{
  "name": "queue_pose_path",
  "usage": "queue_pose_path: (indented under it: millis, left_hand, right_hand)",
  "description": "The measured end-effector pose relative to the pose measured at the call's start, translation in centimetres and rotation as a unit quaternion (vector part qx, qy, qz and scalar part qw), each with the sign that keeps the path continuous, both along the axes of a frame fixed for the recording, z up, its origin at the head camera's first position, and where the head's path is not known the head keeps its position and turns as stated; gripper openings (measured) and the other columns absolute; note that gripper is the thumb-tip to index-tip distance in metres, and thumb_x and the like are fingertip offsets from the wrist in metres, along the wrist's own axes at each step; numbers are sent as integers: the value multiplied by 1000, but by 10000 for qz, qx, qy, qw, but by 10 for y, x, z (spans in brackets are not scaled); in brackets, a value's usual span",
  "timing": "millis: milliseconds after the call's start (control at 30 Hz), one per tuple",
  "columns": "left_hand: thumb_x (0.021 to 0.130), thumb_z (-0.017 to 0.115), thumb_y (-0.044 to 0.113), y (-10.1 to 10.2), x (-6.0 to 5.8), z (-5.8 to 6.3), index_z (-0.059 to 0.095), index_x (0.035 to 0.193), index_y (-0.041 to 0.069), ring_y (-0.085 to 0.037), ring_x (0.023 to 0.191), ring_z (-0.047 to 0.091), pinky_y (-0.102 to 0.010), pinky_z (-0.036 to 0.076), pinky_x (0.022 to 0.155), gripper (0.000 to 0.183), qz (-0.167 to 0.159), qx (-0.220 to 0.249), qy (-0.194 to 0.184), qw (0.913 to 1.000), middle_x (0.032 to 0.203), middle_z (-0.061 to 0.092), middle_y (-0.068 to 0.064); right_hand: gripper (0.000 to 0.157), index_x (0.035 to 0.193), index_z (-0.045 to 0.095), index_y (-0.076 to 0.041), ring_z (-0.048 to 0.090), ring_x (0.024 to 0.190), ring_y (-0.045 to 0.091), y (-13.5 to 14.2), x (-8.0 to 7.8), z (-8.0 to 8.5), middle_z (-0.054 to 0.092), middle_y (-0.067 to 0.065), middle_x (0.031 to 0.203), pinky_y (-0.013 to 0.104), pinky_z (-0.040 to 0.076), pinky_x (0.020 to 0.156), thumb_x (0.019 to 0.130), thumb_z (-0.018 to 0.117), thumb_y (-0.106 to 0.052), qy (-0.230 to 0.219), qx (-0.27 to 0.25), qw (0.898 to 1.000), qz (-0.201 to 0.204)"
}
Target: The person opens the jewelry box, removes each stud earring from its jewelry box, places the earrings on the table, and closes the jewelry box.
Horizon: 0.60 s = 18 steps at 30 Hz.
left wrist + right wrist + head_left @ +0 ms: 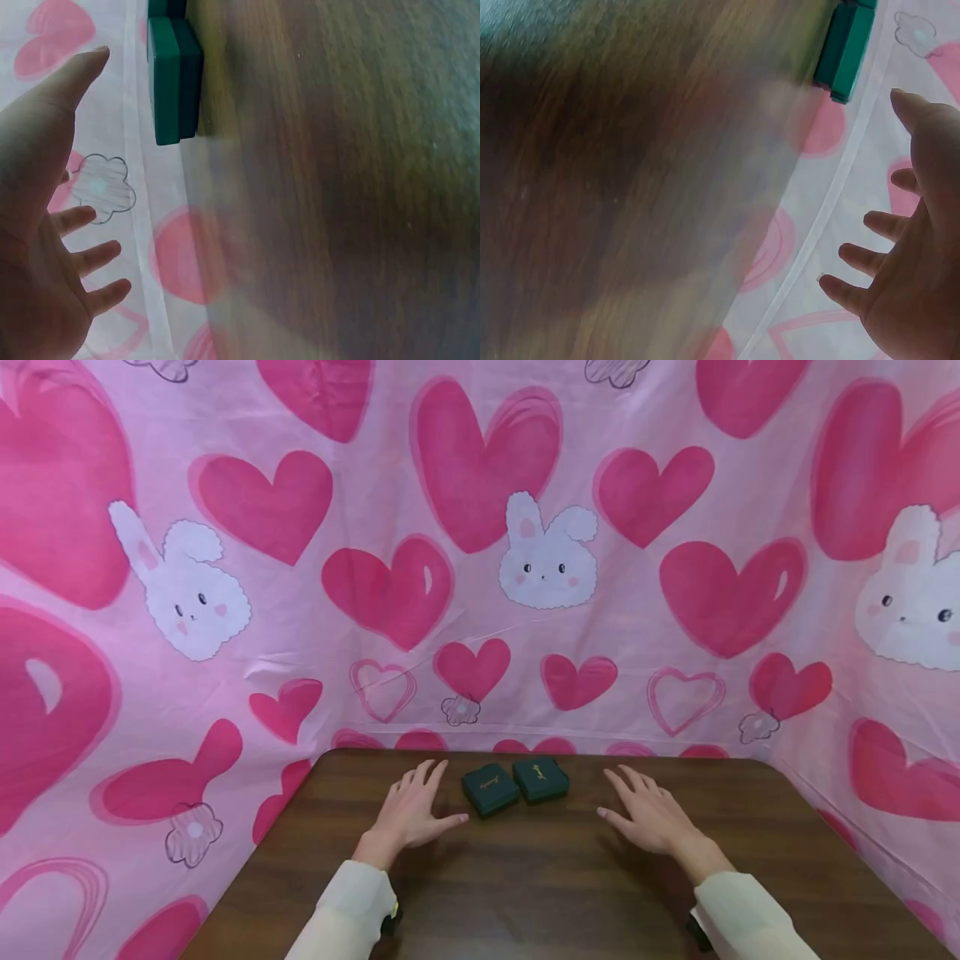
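Two small dark green boxes with gold lettering lie side by side near the back of the table. The left box (491, 790) is turned a little, and its corner comes close to the right box (541, 779). My left hand (411, 808) is to the left of the boxes with fingers spread and the thumb pointing at them, holding nothing. On the other side, my right hand (651, 814) is likewise spread and holds nothing, apart from the right box. Each wrist view has a green box (166, 82) beyond the thumb, standing apart from the hand.
The brown wooden table (525, 893) reaches back to a pink cloth (540, 635) printed with hearts and rabbits, which hangs behind and at both sides. A dark device (391, 920) shows at the left cuff, and another dark device (699, 933) at the right cuff.
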State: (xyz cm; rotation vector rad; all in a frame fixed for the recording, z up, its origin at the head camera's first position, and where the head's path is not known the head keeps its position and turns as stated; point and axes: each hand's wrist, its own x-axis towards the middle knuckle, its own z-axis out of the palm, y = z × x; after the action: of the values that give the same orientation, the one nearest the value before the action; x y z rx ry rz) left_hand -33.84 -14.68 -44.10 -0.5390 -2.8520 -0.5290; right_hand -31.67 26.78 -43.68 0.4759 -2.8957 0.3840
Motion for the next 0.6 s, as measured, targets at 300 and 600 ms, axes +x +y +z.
queue_pose_path:
  millis: [300,600]
  left_hand:
    - [79,81,58,11,-8,0,30,160,12,-41,141,39,-64,34,112,106,-88,325,-399,9986,159,36,-17]
    - [77,87,48,25,-20,-6,27,159,5,-44,143,37,-61,41,108,110,-218,807,-724,9939,158,33,-22]
  right_hand:
    - [77,157,38,-8,39,138,51,-8,-5,-5,36,25,158,73,33,105,96,66,-47,-225,-155,9995,166]
    - [71,153,43,-7,48,133,44,-24,-9,-10,44,22,152,68,38,105,97,69,-40,-92,-128,9990,427]
